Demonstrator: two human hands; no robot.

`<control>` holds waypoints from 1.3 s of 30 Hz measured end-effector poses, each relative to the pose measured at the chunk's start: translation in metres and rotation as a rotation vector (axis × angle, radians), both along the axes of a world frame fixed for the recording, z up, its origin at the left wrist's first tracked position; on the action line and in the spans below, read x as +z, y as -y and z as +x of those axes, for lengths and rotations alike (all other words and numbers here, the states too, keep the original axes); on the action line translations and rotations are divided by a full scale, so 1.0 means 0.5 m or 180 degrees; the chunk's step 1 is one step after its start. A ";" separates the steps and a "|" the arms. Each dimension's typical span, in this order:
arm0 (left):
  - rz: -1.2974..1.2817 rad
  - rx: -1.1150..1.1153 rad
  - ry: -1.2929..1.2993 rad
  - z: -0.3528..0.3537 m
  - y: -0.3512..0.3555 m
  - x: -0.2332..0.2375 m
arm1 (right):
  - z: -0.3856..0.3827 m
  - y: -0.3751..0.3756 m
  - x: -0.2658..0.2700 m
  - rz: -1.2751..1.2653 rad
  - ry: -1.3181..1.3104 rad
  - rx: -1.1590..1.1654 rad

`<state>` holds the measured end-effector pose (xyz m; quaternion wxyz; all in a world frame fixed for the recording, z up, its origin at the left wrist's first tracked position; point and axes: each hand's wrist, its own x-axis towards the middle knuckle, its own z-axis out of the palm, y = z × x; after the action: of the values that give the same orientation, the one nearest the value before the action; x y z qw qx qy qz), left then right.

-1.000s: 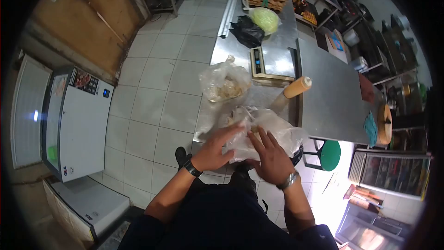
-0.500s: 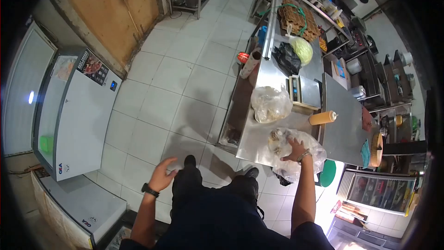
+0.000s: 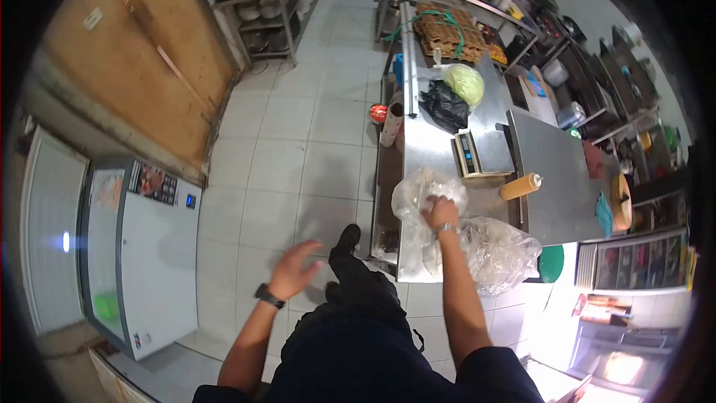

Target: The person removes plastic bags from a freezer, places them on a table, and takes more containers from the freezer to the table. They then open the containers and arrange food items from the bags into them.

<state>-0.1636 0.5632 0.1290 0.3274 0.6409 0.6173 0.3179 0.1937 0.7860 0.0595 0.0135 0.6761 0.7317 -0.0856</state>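
Note:
My right hand (image 3: 441,214) reaches over the steel table and is on a clear plastic bag (image 3: 418,186), its fingers curled into the crumpled film. What the bag contains is hard to make out. Under and beside my right forearm lies a second, larger clear plastic bag (image 3: 501,254) at the table's near edge. My left hand (image 3: 296,269) hangs in the air over the tiled floor, fingers apart, with nothing in it.
Further along the steel table (image 3: 425,151) are a scale (image 3: 485,153), a black bag (image 3: 446,104), a pale green bag (image 3: 464,84) and stacked egg trays (image 3: 447,30). An orange squeeze bottle (image 3: 520,186) lies to the right. A white freezer (image 3: 160,254) stands at left.
My right hand has moved from the nearer plastic bag to the farther one. My left hand has shifted right. The view has turned and moved, and one foot has stepped forward.

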 end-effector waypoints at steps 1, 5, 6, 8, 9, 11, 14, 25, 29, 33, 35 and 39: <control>-0.0011 -0.0321 0.0019 0.043 -0.051 0.003 | -0.003 0.027 -0.009 0.0185 -0.0068 -0.0163; 0.0196 -0.1453 0.0157 0.219 -0.246 -0.029 | 0.012 0.094 -0.049 0.0459 -0.0550 -0.0409; 0.0201 -0.1738 0.0172 0.261 -0.296 -0.037 | 0.014 0.085 -0.046 0.0476 -0.0717 -0.0375; 0.0172 -0.2247 0.0200 0.321 -0.384 -0.064 | 0.031 0.070 -0.035 0.0641 -0.1372 -0.0428; 0.0210 -0.2125 0.0115 0.347 -0.420 -0.090 | 0.033 0.065 -0.033 0.0640 -0.1879 -0.0683; 0.0218 -0.2209 0.0044 0.387 -0.479 -0.101 | 0.024 0.040 0.015 0.0897 -0.1966 -0.1079; 0.0553 -0.2042 0.0315 0.413 -0.562 -0.074 | 0.007 -0.014 0.101 0.1401 -0.2247 -0.1542; 0.0647 -0.3030 0.0640 0.460 -0.832 0.045 | 0.131 0.010 0.133 0.2296 -0.1453 -0.2103; 0.0402 -0.3302 0.0488 0.458 -0.908 0.015 | 0.099 0.024 0.150 0.2059 -0.1497 -0.3335; 0.1209 -0.4020 0.0560 0.496 -0.876 0.014 | 0.014 -0.011 0.171 0.2039 -0.1760 -0.2983; 0.1193 -0.4557 0.0238 0.498 -0.880 0.017 | 0.003 -0.028 0.159 0.1281 -0.0935 -0.2981; 0.1038 -0.4896 -0.0263 0.524 -0.963 -0.030 | 0.022 -0.054 0.165 0.2405 -0.0529 -0.4104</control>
<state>0.0982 1.0446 0.1140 0.3341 0.9394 -0.0423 0.0645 0.2047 0.8131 0.1421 -0.3276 0.9205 0.1690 0.1296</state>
